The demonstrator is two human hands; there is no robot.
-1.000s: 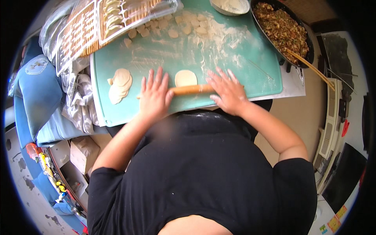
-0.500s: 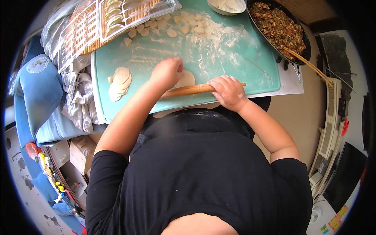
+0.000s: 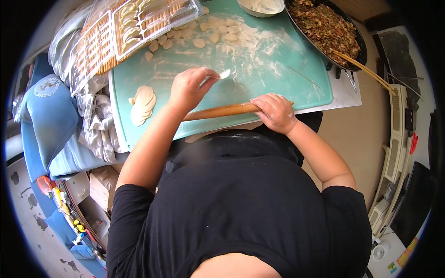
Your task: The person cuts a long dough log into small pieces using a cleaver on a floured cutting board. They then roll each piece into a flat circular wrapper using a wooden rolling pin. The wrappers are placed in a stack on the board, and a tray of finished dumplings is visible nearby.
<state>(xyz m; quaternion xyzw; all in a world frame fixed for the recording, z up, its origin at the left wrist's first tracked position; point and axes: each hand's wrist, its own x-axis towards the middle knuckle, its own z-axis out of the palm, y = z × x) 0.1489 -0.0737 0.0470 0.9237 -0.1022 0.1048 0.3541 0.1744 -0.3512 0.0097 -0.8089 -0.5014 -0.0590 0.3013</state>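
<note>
Brown cardboard box (image 3: 103,183) — perhaps — lower left

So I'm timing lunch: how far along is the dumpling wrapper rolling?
Done: a stack of rolled wrappers lies at the mat's left. In hand: the left hand lifts a dough piece; the right hand holds the rolling pin. Left: many dough pieces unrolled.

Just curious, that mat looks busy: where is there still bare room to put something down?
The teal mat is bare on its right, between the rolling pin and the pan of filling. Crowded spots: dough pieces along the top, stacked wrappers at left.
</note>
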